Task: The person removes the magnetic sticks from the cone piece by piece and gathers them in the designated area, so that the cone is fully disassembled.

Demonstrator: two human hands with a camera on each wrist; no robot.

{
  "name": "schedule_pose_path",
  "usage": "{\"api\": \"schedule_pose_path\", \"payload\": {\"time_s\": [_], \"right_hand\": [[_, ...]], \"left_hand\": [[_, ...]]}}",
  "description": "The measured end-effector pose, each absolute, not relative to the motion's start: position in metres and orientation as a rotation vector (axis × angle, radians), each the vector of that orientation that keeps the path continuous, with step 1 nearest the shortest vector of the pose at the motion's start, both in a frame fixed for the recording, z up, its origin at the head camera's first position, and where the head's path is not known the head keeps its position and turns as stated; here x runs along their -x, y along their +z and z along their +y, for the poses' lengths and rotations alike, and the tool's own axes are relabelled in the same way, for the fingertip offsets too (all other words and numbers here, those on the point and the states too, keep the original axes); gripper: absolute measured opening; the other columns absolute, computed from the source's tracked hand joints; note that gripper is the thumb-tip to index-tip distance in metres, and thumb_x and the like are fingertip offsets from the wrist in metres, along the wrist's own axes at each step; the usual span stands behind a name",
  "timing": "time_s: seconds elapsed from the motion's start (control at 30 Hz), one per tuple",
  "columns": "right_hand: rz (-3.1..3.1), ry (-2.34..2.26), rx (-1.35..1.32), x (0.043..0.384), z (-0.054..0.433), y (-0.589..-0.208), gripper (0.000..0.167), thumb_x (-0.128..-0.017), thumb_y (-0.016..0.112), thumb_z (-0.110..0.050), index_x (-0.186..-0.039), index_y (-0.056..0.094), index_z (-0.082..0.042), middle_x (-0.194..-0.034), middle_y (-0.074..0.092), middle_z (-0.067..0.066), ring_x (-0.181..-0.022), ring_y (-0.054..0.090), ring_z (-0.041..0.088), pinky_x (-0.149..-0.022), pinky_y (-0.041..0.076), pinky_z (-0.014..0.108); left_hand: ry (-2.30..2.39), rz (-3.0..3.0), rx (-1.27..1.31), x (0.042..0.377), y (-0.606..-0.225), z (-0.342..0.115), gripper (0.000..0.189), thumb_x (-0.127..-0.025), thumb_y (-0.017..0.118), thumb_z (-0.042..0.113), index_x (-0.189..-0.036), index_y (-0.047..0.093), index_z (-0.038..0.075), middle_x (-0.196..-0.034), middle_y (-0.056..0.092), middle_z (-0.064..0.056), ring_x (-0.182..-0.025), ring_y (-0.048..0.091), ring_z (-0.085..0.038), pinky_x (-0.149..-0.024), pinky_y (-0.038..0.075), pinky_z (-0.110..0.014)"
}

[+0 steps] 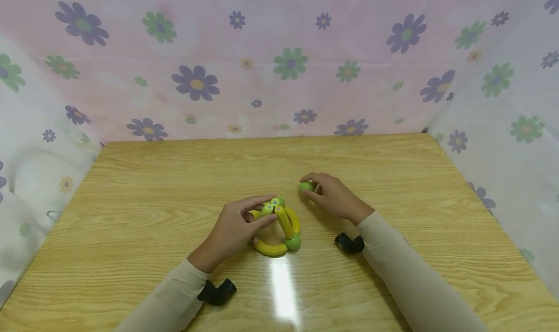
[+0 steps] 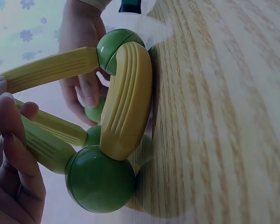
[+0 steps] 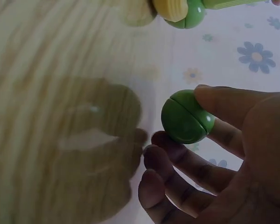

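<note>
On the table stands a toy frame built of curved yellow rods [image 1: 271, 249] with green balls [image 1: 292, 242] at its corners. Its upright yellow and light green rods lean together, and their round ends [image 1: 278, 209] meet at the top. My left hand [image 1: 236, 225] holds these upper ends between thumb and fingers; the left wrist view shows the fingers on a light green rod [image 2: 46, 144]. To the right, apart from the frame, my right hand [image 1: 334, 196] pinches a loose green ball [image 3: 186, 116] between thumb and fingers, low over the table.
The wood-grain table [image 1: 174, 176] reaches back to a flowered cloth backdrop [image 1: 262, 79], with cloth at both sides too. A black wrist piece [image 1: 217, 292] sits at the left sleeve, another black piece [image 1: 349, 243] at the right one.
</note>
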State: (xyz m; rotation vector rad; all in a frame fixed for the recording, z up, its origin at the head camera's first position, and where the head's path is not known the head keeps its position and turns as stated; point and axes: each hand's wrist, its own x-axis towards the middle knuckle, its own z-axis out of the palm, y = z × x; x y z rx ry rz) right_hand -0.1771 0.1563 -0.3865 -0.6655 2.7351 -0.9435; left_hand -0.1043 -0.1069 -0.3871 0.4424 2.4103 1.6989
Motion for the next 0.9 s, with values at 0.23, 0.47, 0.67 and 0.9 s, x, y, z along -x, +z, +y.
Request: {"api": "schedule_pose_path", "payload": {"time_s": [0.23, 0.47, 0.67, 0.9], "right_hand": [[2.735, -0.876, 0.649, 0.1785, 0.1598, -0.3936, 0.037, -0.100, 0.063, -0.021, -0.134, 0.060, -0.008, -0.107, 0.061, 0.010, -0.079, 0.057, 0.015, -0.071, 0.050, 0.030], [2.746, -0.827, 0.644, 0.1766, 0.1590, -0.3931, 0.039, -0.099, 0.065, -0.019, -0.136, 0.059, -0.010, -0.113, 0.059, 0.013, -0.082, 0.056, 0.016, -0.073, 0.051, 0.031], [2.766, -0.774, 0.663, 0.1763, 0.1596, -0.3923, 0.045, -0.098, 0.066, -0.020, -0.140, 0.054, -0.009, -0.115, 0.059, 0.016, -0.079, 0.055, 0.015, -0.071, 0.050, 0.030], [2.774, -0.742, 0.658, 0.1763, 0.1607, -0.3907, 0.051, -0.099, 0.065, -0.023, -0.144, 0.049, -0.009, -0.118, 0.057, 0.016, -0.080, 0.055, 0.016, -0.071, 0.050, 0.032]], "left_hand": [[1.696, 2.426, -0.466, 0.1045, -0.3876, -0.1063, 0.041, -0.091, 0.074, 0.030, -0.131, 0.067, 0.023, -0.114, 0.069, -0.006, -0.049, 0.056, -0.018, -0.046, 0.052, -0.030], [1.689, 2.436, -0.472, 0.1047, -0.3873, -0.1064, 0.041, -0.091, 0.074, 0.029, -0.131, 0.067, 0.023, -0.114, 0.069, -0.007, -0.048, 0.054, -0.011, -0.046, 0.051, -0.030], [1.685, 2.452, -0.483, 0.1046, -0.3886, -0.1066, 0.042, -0.091, 0.074, 0.029, -0.132, 0.067, 0.022, -0.112, 0.069, -0.008, -0.049, 0.054, -0.011, -0.046, 0.051, -0.029], [1.683, 2.472, -0.499, 0.1038, -0.3878, -0.1063, 0.041, -0.091, 0.074, 0.029, -0.131, 0.067, 0.024, -0.112, 0.069, -0.007, -0.048, 0.054, -0.012, -0.045, 0.050, -0.028]]}}
